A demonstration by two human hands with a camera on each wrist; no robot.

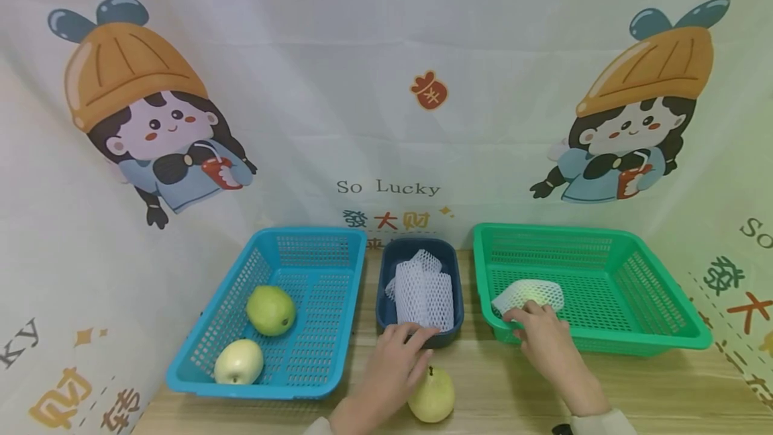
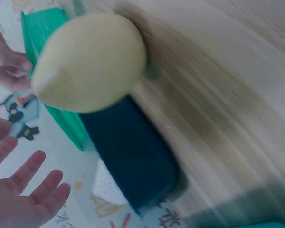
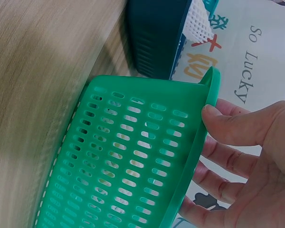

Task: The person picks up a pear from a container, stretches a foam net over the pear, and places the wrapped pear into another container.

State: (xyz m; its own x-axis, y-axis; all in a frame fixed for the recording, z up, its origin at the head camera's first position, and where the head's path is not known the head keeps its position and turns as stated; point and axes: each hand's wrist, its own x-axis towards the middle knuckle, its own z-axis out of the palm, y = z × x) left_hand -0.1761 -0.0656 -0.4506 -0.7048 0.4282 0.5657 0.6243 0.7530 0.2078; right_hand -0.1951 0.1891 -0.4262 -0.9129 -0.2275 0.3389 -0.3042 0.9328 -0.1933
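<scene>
My left hand hovers near the front of a dark blue box, with its fingers spread and nothing held in the left wrist view. Several white foam fruit nets lie in that box. Beside this hand, a yellow-green pear sits on the table. My right hand is over the front left rim of the green basket, its fingers loosely extended. In the right wrist view, the thumb is at the rim. A pale fruit in a foam net lies inside, close to the fingertips, which partly cover it.
A blue basket on the left holds a green pear and a paler round fruit. The dark blue box stands between the two baskets on the wooden table. A printed cloth hangs behind them.
</scene>
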